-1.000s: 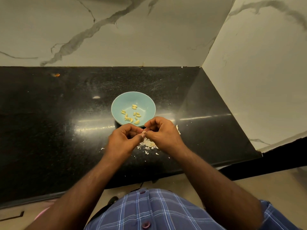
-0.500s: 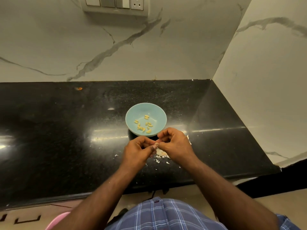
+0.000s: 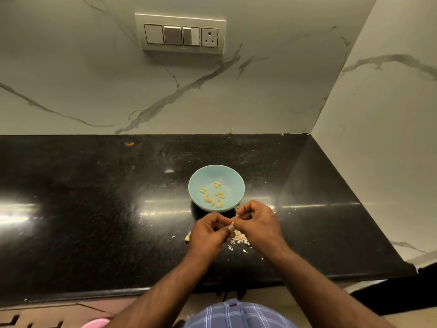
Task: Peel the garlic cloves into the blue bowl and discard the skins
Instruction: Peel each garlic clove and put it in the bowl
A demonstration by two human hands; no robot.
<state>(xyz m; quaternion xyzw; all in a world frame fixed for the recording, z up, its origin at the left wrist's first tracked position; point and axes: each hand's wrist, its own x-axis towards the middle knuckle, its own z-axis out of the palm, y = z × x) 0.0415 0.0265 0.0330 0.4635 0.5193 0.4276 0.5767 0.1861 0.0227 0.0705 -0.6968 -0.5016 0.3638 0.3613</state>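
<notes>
The blue bowl (image 3: 228, 176) sits on the black counter with several peeled garlic cloves (image 3: 212, 195) inside. Just in front of it, my left hand (image 3: 208, 233) and my right hand (image 3: 257, 223) meet fingertip to fingertip, pinching a small garlic clove (image 3: 232, 225) between them; only a pale sliver of it shows. A little heap of papery garlic skins (image 3: 240, 239) lies on the counter under and between my hands, with more flakes scattered around it.
The black stone counter (image 3: 94, 209) runs left, ending at a marble wall on the right. A switch panel with a socket (image 3: 181, 34) is on the back wall. A small orange scrap (image 3: 129, 144) lies far back left. Something pink (image 3: 94, 324) shows below the counter edge.
The view has tilted upward, bringing the switch panel into sight. My hands stay together in front of the bowl, still working the same clove.
</notes>
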